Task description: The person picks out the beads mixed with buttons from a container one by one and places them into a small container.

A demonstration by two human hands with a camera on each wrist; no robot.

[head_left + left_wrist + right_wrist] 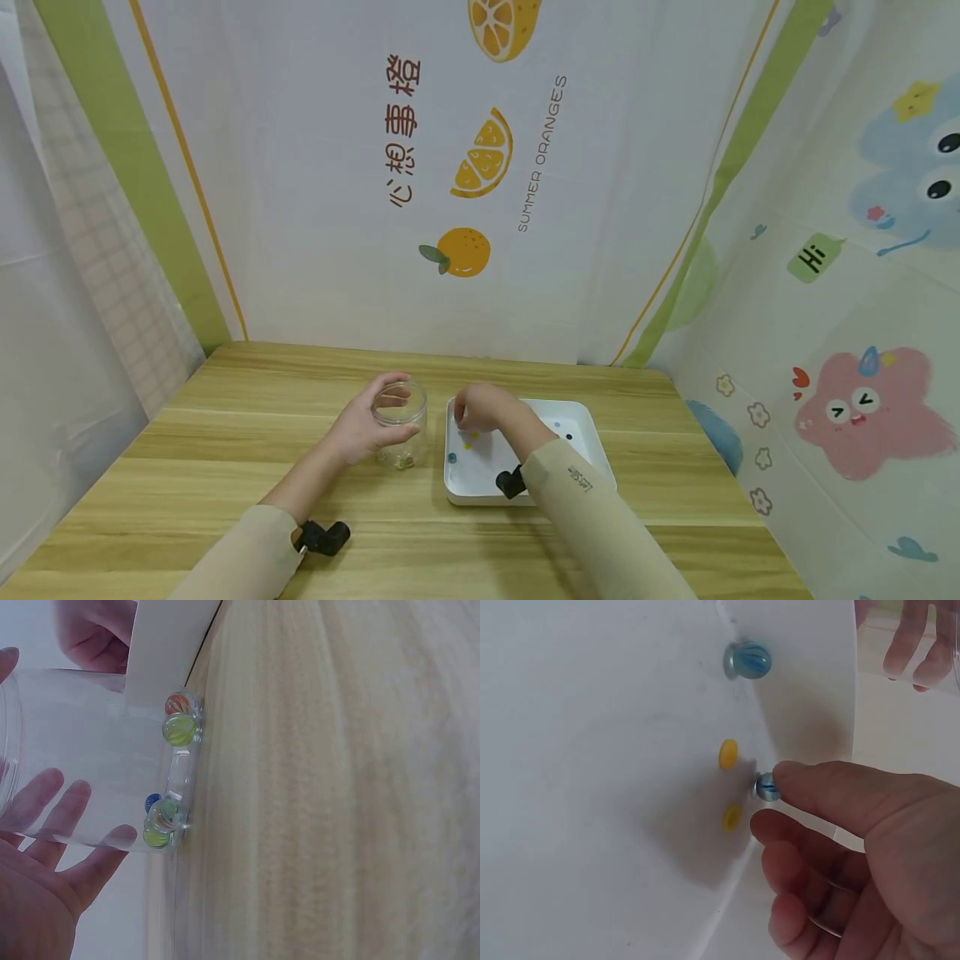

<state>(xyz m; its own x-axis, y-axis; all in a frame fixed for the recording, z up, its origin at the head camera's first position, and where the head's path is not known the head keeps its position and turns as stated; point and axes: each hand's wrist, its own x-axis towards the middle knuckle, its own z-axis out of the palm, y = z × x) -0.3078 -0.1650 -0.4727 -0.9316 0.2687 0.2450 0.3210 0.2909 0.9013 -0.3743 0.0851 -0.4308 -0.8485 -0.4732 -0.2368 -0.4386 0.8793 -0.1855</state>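
My left hand (367, 427) grips a clear plastic jar (418, 421), its fingers and thumb round the sides. In the left wrist view several glass marbles (179, 730) lie at the jar's bottom, green-yellow, orange and blue among them. Inside a white tray (600, 454) to the right, my right hand (907, 840) reaches low by the left wall. Its thumb touches a small blue-streaked marble (767, 787); the curled forefinger is just beside it, a small gap showing. Another blue marble (751, 660) and two yellow discs (728, 754) lie nearby in the tray.
The tray also holds a black piece (569, 437) and a pale purple piece (557, 425) at its right side. Both stand on a wood-grain table (360, 533). Printed curtains (322, 275) hang behind and at both sides.
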